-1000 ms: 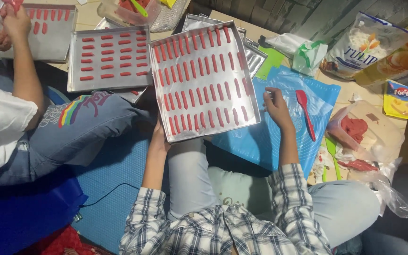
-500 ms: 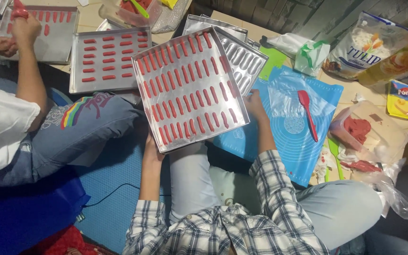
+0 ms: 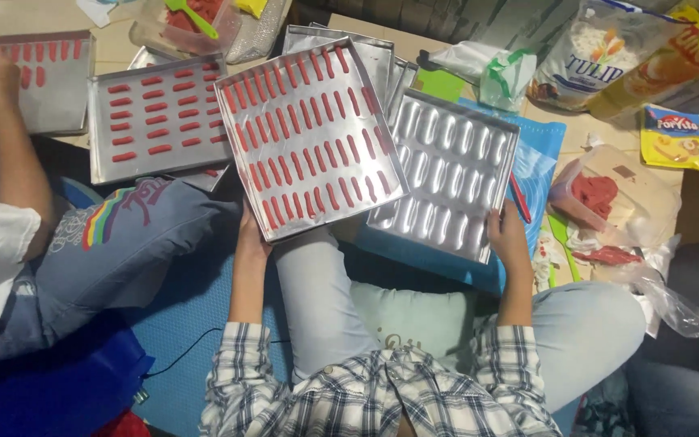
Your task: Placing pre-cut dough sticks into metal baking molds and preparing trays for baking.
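Since the earlier frame, the filled tray [image 3: 311,139] of red strips has moved left to the upper middle, and the empty ridged tray [image 3: 448,174] now lies uncovered at centre right. The left hand [image 3: 251,236] grips the filled tray's lower edge. The right hand [image 3: 508,239] clasps the empty tray's lower right corner over the blue sheet [image 3: 544,150].

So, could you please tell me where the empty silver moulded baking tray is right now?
In the head view, the empty silver moulded baking tray sits right of centre, on the blue mat, held by the right hand, beside the filled tray.
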